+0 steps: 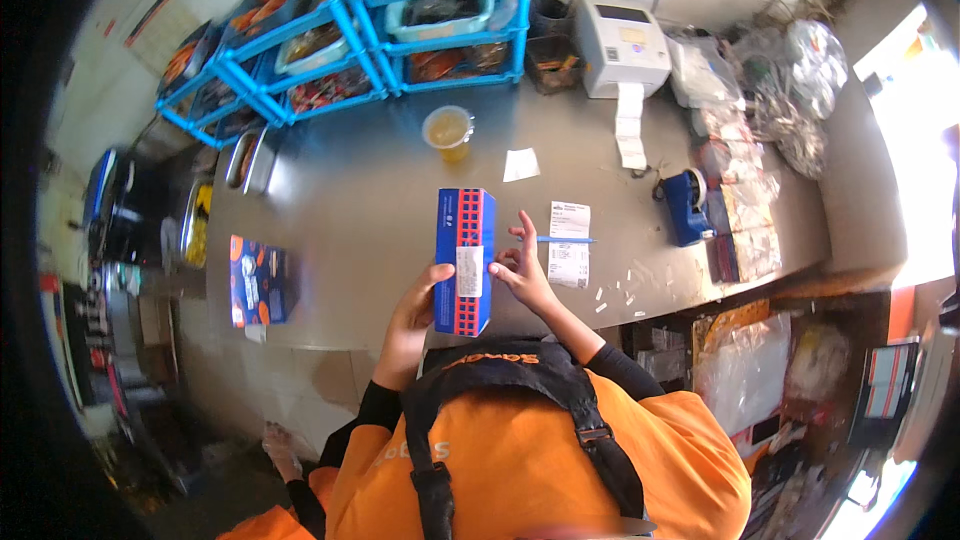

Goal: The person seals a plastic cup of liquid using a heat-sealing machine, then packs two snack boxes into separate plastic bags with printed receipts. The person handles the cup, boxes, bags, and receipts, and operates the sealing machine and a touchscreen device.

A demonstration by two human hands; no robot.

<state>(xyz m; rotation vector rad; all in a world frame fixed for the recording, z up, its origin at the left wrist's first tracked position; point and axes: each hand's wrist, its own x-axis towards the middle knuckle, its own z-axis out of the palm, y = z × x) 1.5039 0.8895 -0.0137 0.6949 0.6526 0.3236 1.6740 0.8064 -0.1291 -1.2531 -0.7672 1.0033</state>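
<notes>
My left hand (pixel 420 304) is closed around the left side of a blue box (pixel 445 240) with a red grid pattern, its thumb on the box's edge. A white printed label (pixel 470 272) is on the face turned up to me. My right hand (pixel 529 274) is at the box's right side, thumb touching its edge and the other fingers spread. A blue pen (pixel 566 240) extends rightward from behind those fingers, over a printed paper slip (pixel 568 270). Whether the fingers grip the pen or it lies on the slip is unclear.
On the metal table (pixel 337 240) are a second blue box (pixel 259 281), a lidded cup of yellowish liquid (pixel 448 131), a label printer (pixel 624 49) and a blue tape dispenser (pixel 686 210). Blue plastic racks (pixel 450 34) line the back. A co-worker's gloved hand (pixel 281 450) shows at lower left.
</notes>
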